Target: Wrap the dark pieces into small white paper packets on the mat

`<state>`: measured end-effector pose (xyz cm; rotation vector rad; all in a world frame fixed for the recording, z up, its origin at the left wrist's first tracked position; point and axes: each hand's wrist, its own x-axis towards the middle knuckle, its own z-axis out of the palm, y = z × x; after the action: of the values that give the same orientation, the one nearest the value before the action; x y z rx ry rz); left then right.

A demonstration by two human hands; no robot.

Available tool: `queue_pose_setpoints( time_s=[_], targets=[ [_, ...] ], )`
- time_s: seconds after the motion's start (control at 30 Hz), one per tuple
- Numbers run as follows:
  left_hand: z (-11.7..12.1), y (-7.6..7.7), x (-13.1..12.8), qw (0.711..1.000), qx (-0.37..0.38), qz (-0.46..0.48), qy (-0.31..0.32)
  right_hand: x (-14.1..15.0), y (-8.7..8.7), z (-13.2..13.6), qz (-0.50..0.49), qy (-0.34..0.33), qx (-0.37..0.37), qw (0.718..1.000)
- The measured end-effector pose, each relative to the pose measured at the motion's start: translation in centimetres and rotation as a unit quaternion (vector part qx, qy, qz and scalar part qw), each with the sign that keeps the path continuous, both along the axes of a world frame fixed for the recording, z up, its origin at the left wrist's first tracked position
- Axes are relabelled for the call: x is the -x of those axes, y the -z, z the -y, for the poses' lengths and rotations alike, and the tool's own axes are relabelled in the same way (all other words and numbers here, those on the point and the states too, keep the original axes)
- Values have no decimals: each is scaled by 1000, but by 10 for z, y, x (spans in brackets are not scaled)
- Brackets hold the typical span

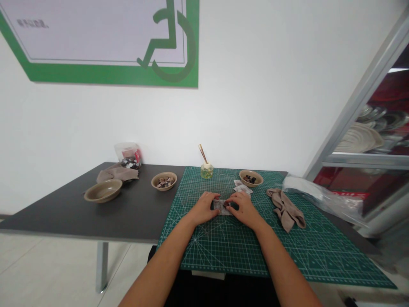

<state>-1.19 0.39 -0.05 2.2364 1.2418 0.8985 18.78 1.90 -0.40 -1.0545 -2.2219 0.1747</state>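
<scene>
A small greyish, paper-like wrapper (223, 209) lies on the green cutting mat (220, 247), between my two hands. My left hand (203, 209) pinches its left edge between thumb and fingers. With thumb and fingertips, my right hand (244, 209) grips a small dark reddish piece (226, 204) over the wrapper's right side; what exactly the piece is cannot be made out. Just beyond my right hand lie several more pale wrappers (243, 187). Behind them stands a tan bowl (241, 175) with small dark pieces in it.
On the left, a bowl (153, 182) holds brownish wrapped pieces, near another bowl (102, 198), a brown cloth (116, 174) and a clear container (128, 149). A reed diffuser (207, 171) stands at the back. At right lie a brown cloth (286, 209) and plastic bag (319, 196).
</scene>
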Motion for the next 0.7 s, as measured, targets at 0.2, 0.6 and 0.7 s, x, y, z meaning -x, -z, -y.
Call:
queue_pose_setpoints(
  time_s=[0.2, 0.6, 0.7],
  targets=[
    [-1, -2, -5, 999, 12, -12, 29, 8, 0, 0, 10, -8, 26, 1000],
    [0, 0, -5, 1000, 5, -24, 13, 10, 2, 0, 2, -16, 27, 1000],
    [1, 0, -5, 1000, 2, -27, 14, 13, 2, -2, 4, 8, 24, 1000]
  ],
)
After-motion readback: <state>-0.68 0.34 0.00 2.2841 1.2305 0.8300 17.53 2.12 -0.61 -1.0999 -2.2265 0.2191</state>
